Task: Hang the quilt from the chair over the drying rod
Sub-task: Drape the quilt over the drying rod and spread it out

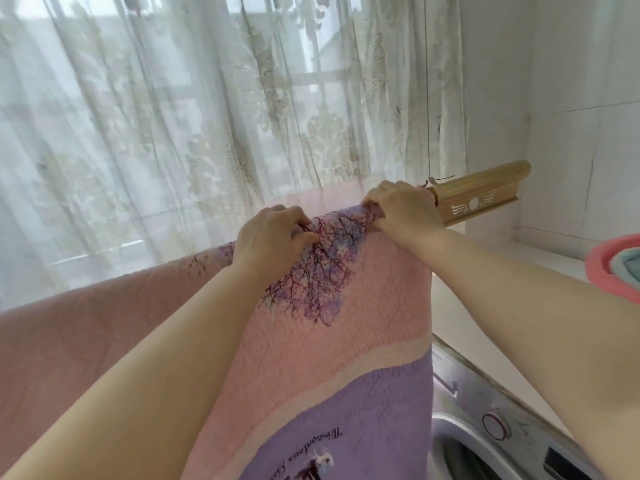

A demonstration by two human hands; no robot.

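Writing: we see dark cursive script on the lilac panel of the quilt (346, 323), running slantwise low in the view. It begins with what looks like an "M"; we cannot read the rest, and the frame edge cuts it off.
Rod markings: the drying rod (485, 192) has pale cut-out wavy shapes and a circle near its end, with no words that we can read.
Machine markings: the washing machine (502, 427) has a round pink-ringed dial and small marks too blurred to read.
Quilt look: stitched, puffy texture. It is pink above and lilac below, with a cream band curving between them, and a dark branching tree print with purple blossoms near the top.
Quilt place: draped over the gold rod and hanging down toward us, with more pink fabric trailing off to the left along the rod.
Left hand (270, 237): on top of the rod, with fingers curled over the fold and the thumb pinching the quilt against them.
Right hand (401, 206): just beside the rod's bare end, with fingers wrapped round a bunched edge of the quilt.
Rod: its right end is bare, and a thin wire (428, 98) runs up from it.
Behind: a sheer lace curtain (207, 116) over a window.
Right edge: a pink basin (613, 268) sits on a white ledge (485, 289), with the washing machine below it.
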